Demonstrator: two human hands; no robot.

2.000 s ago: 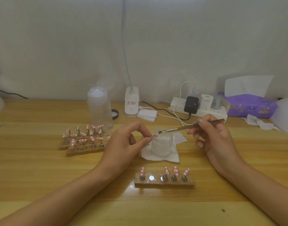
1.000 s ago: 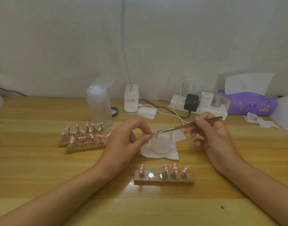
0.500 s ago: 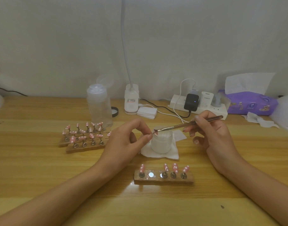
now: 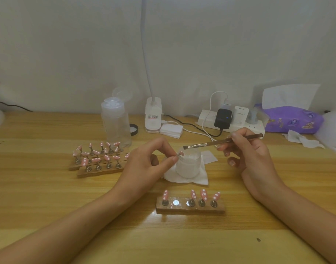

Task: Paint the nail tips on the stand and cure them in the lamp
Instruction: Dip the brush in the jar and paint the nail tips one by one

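My left hand (image 4: 144,164) pinches one small pink nail tip (image 4: 180,154) with thumb and finger, right by the rim of the white jar (image 4: 188,164). My right hand (image 4: 247,155) grips a thin brush (image 4: 220,142) — its hairs hang just above the nail tip, maybe touching, I can't tell. The wooden stand (image 4: 191,209) sits on the desk (image 4: 49,197) near me with four pink tips — a shiny round spot shows between them. Two full stands (image 4: 98,165) sit to the left.
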